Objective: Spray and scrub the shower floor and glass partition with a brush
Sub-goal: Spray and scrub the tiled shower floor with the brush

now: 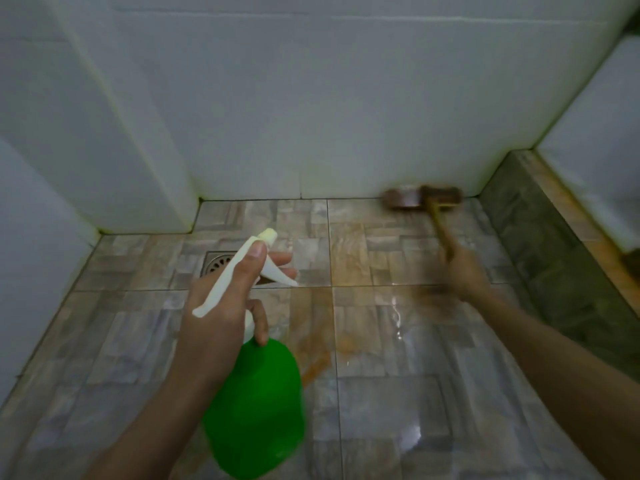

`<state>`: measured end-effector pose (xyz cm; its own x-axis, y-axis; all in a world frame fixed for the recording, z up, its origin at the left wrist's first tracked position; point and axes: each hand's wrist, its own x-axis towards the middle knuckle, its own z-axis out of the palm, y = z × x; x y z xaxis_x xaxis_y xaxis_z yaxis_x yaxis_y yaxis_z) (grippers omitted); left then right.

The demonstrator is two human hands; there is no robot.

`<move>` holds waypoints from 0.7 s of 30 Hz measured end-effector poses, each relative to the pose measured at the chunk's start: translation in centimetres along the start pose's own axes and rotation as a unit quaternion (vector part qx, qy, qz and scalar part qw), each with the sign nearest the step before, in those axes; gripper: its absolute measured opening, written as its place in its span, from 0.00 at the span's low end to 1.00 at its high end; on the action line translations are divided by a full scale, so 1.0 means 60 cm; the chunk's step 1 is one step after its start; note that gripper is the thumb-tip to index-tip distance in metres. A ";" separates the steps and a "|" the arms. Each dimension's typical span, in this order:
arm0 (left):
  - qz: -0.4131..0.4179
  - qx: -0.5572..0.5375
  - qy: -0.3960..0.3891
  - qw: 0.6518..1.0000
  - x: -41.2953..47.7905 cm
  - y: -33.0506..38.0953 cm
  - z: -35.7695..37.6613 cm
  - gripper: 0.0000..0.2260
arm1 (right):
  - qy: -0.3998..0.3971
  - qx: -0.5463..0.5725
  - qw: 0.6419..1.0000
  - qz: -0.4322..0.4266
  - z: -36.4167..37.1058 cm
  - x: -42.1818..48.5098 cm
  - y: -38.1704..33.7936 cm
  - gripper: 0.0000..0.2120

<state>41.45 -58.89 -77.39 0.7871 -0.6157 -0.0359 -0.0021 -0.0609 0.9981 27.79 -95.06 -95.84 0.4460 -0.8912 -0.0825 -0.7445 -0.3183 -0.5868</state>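
Brush, wooden and blurred, gripped by right hand; left hand grips green plastic spray bottle

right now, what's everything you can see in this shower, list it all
spray bottle: one, green body with white trigger head, held over the floor at centre left
brush: one, brown with a wooden handle, head down where the floor meets the far wall, right of centre, blurred
floor drain: one, metal grey, partly hidden behind the trigger head
floor tiles: many, grey-brown pattern, wet and shiny on the right
stain: one streak, orange-brown, down the middle of the floor
wall tiles: white, far side and left
kerb: one, dark grey with an orange-brown top, right edge
left hand: grips the spray bottle's neck
right hand: grips the brush handle, blurred
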 end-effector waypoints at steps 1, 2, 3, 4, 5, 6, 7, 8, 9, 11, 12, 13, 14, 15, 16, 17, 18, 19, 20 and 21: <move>-0.004 0.001 -0.005 1.000 0.001 -0.003 0.006 0.13 | 0.030 0.025 0.999 0.025 -0.012 0.011 0.020 0.23; -0.007 0.005 -0.012 1.000 0.002 -0.007 0.011 0.12 | 0.042 0.041 0.998 0.037 -0.016 0.013 0.030 0.23; -0.008 0.007 -0.014 1.000 0.004 -0.010 0.018 0.13 | 0.047 0.046 0.997 0.040 -0.014 0.009 0.027 0.22; -0.009 0.004 -0.013 1.000 0.006 -0.012 0.025 0.13 | 0.048 0.044 0.997 0.037 -0.007 0.004 0.018 0.20; -0.011 0.000 -0.012 1.000 0.008 -0.014 0.034 0.14 | 0.041 0.040 0.998 0.021 0.002 -0.004 0.008 0.19; -0.014 -0.004 -0.013 1.000 0.010 -0.016 0.043 0.13 | 0.020 0.036 0.999 -0.004 0.010 -0.013 -0.007 0.19; -0.015 -0.008 -0.014 1.000 0.013 -0.017 0.052 0.12 | -0.014 0.017 0.999 -0.044 0.017 -0.020 -0.020 0.21; -0.014 -0.009 -0.016 1.000 0.016 -0.019 0.061 0.12 | -0.057 -0.018 0.995 -0.085 0.019 -0.024 -0.026 0.23; -0.013 -0.011 -0.019 1.000 0.019 -0.020 0.067 0.12 | -0.086 -0.051 0.988 -0.119 0.019 -0.023 -0.023 0.25; -0.013 -0.020 -0.029 0.999 0.025 -0.021 0.076 0.14 | -0.091 -0.073 0.986 -0.118 0.002 -0.015 -0.004 0.26; -0.012 -0.025 -0.032 0.999 0.027 -0.021 0.078 0.15 | -0.063 -0.065 0.992 -0.084 -0.005 -0.013 0.006 0.26; -0.012 -0.026 -0.031 0.999 0.027 -0.020 0.079 0.16 | -0.018 -0.051 0.998 -0.043 -0.008 -0.012 0.017 0.26; -0.011 -0.023 -0.031 0.999 0.026 -0.020 0.081 0.16 | 0.027 -0.039 0.999 0.002 -0.008 -0.014 0.024 0.26; -0.007 -0.013 -0.028 0.999 0.024 -0.019 0.084 0.15 | 0.061 -0.034 0.997 0.032 -0.004 -0.016 0.027 0.26; -0.001 -0.005 -0.026 1.000 0.021 -0.017 0.085 0.15 | 0.075 -0.028 0.995 0.054 0.001 -0.019 0.021 0.26; 0.005 0.002 -0.024 1.000 0.016 -0.015 0.086 0.15 | 0.076 -0.004 0.995 0.065 0.009 -0.023 0.010 0.26; 0.007 0.004 -0.020 1.000 0.013 -0.014 0.086 0.16 | 0.069 0.044 0.993 0.081 0.015 -0.028 -0.005 0.26; 0.008 0.002 -0.016 1.000 0.012 -0.014 0.086 0.16 | 0.065 0.105 0.987 0.102 0.024 -0.028 -0.019 0.27; 0.009 -0.002 -0.014 1.000 0.013 -0.016 0.085 0.16 | 0.069 0.158 0.977 0.129 0.031 -0.027 -0.032 0.26; 0.009 -0.007 -0.014 1.000 0.013 -0.017 0.085 0.17 | 0.077 0.205 0.963 0.161 0.037 -0.021 -0.039 0.24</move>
<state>38.94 -63.32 -78.67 0.7699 -0.6379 -0.0190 -0.0077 -0.0390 0.9992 30.09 -92.49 -96.15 0.1229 -0.9697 -0.2110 -0.5599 0.1078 -0.8215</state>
